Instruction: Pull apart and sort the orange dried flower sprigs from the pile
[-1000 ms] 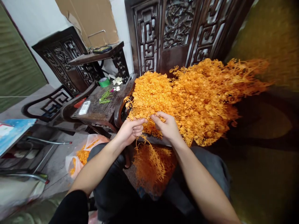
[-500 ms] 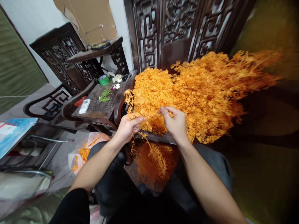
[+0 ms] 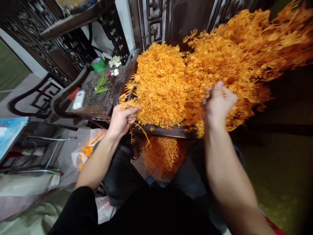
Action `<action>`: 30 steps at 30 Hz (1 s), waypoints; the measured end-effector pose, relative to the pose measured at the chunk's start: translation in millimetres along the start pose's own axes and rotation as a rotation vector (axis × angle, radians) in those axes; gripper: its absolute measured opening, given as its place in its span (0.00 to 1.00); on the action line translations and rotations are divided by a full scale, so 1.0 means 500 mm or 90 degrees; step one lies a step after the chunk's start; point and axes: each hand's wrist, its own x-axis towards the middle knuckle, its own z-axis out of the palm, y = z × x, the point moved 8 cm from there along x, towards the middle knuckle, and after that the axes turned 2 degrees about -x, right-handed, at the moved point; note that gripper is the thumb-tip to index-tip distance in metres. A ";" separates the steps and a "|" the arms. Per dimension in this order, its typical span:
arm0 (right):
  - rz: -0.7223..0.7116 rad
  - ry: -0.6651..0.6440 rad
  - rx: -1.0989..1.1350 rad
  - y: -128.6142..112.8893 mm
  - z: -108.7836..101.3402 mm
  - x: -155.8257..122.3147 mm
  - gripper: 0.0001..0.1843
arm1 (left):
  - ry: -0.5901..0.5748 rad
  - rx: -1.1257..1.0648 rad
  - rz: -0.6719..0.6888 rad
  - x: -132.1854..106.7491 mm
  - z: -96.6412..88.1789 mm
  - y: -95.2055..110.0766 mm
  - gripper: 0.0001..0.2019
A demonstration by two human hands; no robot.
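My left hand (image 3: 121, 120) is closed on an orange plastic sprig (image 3: 129, 103). The sprig's branched tips stick up past my fingers and thin stems hang below them. My right hand (image 3: 218, 104) is in front of the right-hand part of the orange heap, fingers curled in and somewhat blurred; what they hold, if anything, cannot be made out. Ahead of both hands lies a dense heap of short orange pieces (image 3: 161, 81), which meets a pile of longer orange sprigs (image 3: 246, 55) on the right. More orange stems (image 3: 166, 153) lie low between my knees.
Dark carved wooden furniture (image 3: 156, 19) stands behind the heap. On a side table (image 3: 95, 107) to the left are green tape (image 3: 98, 64), green sprigs (image 3: 102, 84) and white flowers (image 3: 114, 61). A plastic bag with orange pieces (image 3: 86, 150) sits on the floor.
My right hand has moved away from my left hand, rightward and up to the sprig pile. My left hand keeps its sprig. The view has tilted down, closer to the heap.
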 end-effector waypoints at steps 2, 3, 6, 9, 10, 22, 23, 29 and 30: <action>0.027 0.043 0.007 0.005 -0.028 0.017 0.19 | 0.011 0.000 0.040 0.003 -0.022 0.020 0.10; 0.020 0.001 -0.003 0.000 -0.017 0.015 0.18 | 0.006 0.002 0.044 0.005 -0.026 0.022 0.11; 0.008 -0.144 0.028 -0.014 0.051 -0.030 0.18 | -0.016 0.018 0.037 0.007 -0.020 0.008 0.13; 0.097 -0.271 0.135 -0.015 0.132 -0.095 0.26 | 0.004 0.045 0.054 0.006 -0.016 -0.010 0.14; 0.136 -0.317 0.166 -0.016 0.156 -0.116 0.27 | 0.017 0.066 0.063 0.006 -0.017 -0.014 0.14; 0.072 -0.178 0.127 -0.036 0.159 -0.134 0.21 | -0.031 0.522 0.276 -0.034 0.053 0.006 0.03; 0.069 -0.153 0.137 -0.032 0.151 -0.122 0.21 | -0.047 0.524 0.274 -0.037 0.063 0.006 0.04; 0.113 0.068 0.287 -0.015 0.013 0.002 0.28 | 0.061 0.405 0.237 -0.028 0.016 0.031 0.09; 0.114 0.046 0.277 -0.018 0.005 0.012 0.25 | 0.074 0.363 0.211 -0.022 0.002 0.028 0.10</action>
